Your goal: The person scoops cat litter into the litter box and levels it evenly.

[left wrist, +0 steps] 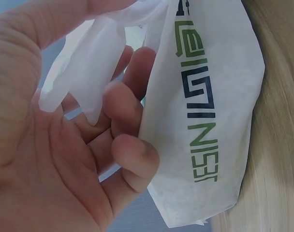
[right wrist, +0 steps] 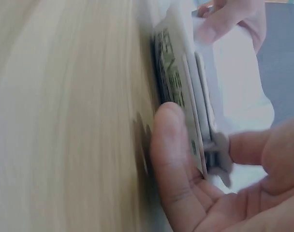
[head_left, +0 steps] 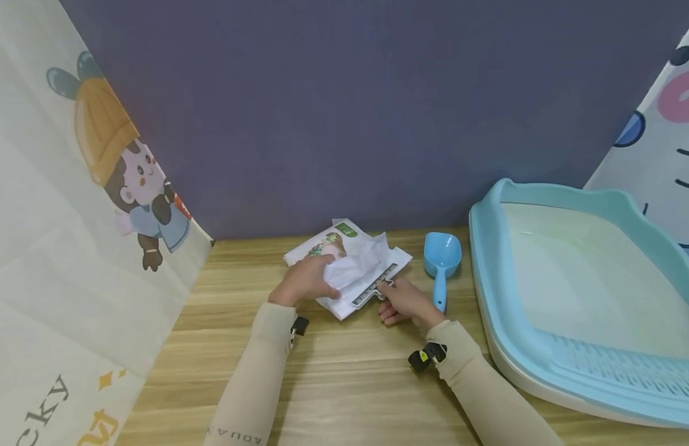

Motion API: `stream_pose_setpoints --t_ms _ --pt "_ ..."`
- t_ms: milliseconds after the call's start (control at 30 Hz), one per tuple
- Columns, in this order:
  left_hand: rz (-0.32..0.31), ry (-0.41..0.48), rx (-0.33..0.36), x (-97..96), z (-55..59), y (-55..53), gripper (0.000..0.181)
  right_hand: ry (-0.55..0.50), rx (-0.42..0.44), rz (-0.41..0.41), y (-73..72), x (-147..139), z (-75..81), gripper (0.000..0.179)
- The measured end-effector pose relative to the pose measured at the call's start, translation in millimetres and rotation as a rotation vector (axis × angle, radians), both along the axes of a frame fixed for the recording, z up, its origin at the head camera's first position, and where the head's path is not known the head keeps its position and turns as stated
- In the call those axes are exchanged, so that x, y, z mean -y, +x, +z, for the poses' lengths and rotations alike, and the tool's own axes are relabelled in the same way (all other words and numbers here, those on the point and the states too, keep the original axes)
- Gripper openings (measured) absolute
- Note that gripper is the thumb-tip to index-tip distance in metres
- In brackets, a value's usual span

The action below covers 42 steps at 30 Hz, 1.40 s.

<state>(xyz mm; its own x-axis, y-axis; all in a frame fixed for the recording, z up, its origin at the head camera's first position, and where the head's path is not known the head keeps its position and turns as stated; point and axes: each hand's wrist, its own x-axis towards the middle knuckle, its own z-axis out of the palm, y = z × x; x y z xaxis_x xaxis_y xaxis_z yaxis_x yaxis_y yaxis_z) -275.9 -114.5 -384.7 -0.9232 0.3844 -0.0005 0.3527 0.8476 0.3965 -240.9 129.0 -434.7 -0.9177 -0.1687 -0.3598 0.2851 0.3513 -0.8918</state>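
A white bag with a colourful print and a green label lies on the wooden table, its thin translucent plastic crumpled over the top. My left hand grips this loose plastic, thumb on one side and fingers curled behind. Green and dark lettering runs down the bag's side in the left wrist view. A wide white clip with a black-and-white striped bar lies along the near right edge of the bag. My right hand pinches the clip's handle, the thumb above and fingers beneath, as the right wrist view shows.
A light blue scoop lies just right of my right hand, its handle pointing toward me. Farther right stands a large blue and white litter box. A dark wall closes off the back, and printed cloths hang at both sides.
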Motion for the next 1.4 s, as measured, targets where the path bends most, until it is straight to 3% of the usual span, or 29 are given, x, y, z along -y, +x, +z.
stream_pose_setpoints --t_ms 200,467,667,867,1400 --pt "0.000 -0.015 -0.009 -0.6 0.8 -0.8 0.084 -0.169 0.049 -0.029 -0.4 2.1 -2.2 0.039" --pt "0.019 0.055 0.014 -1.6 0.0 -2.4 0.080 -0.230 0.063 -0.089 1.1 2.9 -5.2 0.035" --pt "0.014 0.165 0.076 -1.9 -3.9 -5.0 0.068 -0.233 0.067 -0.097 1.0 0.1 -6.9 0.034" --pt "0.017 0.217 0.123 -0.7 -5.7 -5.1 0.069 -0.227 0.063 -0.102 2.0 -0.9 -6.2 0.031" --pt "0.044 0.228 0.139 2.5 -7.8 -5.4 0.077 -0.180 0.042 -0.093 0.1 0.9 -0.2 0.019"
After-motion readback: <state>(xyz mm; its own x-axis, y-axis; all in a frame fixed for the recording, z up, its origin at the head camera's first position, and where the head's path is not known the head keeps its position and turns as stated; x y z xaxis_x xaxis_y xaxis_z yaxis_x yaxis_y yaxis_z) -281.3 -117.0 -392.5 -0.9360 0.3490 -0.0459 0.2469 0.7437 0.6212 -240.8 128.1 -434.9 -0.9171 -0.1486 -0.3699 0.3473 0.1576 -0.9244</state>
